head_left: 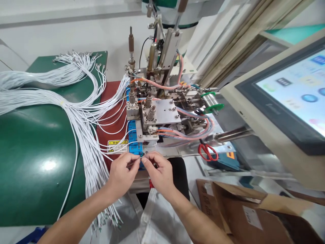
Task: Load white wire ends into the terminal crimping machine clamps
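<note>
My left hand (125, 170) and my right hand (158, 169) meet fingertip to fingertip at the near end of a row of blue fixtures (134, 136). Each hand is closed in a pinch of thumb and forefinger. What lies between the fingertips is too small to make out. Several white cables run from a large bundle (73, 117) into the blue fixtures along the left side of a metal machine (162, 110). A second white bundle (45, 78) lies behind on the green table.
The green table (38, 142) is on the left. A solder-like spool (211, 101) and red-handled scissors (207, 152) are right of the machine. A touch screen (291, 91) fills the right side, above cardboard boxes (243, 217).
</note>
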The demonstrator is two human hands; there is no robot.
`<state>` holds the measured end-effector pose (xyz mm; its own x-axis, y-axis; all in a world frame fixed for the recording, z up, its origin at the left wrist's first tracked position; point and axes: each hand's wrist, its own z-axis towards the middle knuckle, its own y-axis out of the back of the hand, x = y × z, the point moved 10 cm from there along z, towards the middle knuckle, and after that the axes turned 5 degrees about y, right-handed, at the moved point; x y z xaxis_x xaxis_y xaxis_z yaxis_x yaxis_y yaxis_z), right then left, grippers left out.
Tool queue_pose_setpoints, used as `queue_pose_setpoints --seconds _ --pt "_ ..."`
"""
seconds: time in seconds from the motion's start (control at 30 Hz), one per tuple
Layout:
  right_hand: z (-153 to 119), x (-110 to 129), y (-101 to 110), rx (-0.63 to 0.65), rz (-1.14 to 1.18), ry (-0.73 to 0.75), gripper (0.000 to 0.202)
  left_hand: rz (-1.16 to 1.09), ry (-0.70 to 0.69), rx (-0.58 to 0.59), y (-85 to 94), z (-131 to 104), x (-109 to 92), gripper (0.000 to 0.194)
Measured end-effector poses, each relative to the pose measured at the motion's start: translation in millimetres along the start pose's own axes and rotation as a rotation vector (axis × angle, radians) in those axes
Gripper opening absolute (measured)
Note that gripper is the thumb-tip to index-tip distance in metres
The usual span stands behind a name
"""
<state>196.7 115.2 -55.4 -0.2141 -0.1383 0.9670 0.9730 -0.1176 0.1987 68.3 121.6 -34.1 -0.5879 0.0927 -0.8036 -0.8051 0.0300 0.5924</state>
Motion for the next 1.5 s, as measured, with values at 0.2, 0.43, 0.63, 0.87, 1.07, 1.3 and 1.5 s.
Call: queue_pose_setpoints --seconds 0.2,0.43,0.63,0.87,1.07,1.3,1.5 --pt "4 -3 7 -0.011 -0.014 0.010 0.006 -0.043 0.022 0.028 -3.9 2 5 0.007" --pt "8 7 7 0.040 -0.107 0.076 0.013 0.032 -0.021 0.081 -5.6 3 1 0.009" --pt "8 -33 7 0.044 -0.054 -0.112 0.016 0.315 -0.148 0.201 -3.2 5 6 0.017" --pt "-1 -64 -6 0.076 0.056 -0.252 0.016 0.380 -0.237 0.134 -5.3 4 18 0.023" --pt "-4 -65 -1 0.062 -0.068 -0.277 0.019 0.393 -0.208 0.145 -6.0 4 15 0.018" --pt "-1 -69 -2 0.116 -0.120 -0.283 0.019 0.486 -0.158 0.187 -11.2 8 15 0.018" --pt "8 -61 -5 0.207 -0.241 -0.161 0.025 0.513 -0.105 0.234 -13.3 11 16 0.020"
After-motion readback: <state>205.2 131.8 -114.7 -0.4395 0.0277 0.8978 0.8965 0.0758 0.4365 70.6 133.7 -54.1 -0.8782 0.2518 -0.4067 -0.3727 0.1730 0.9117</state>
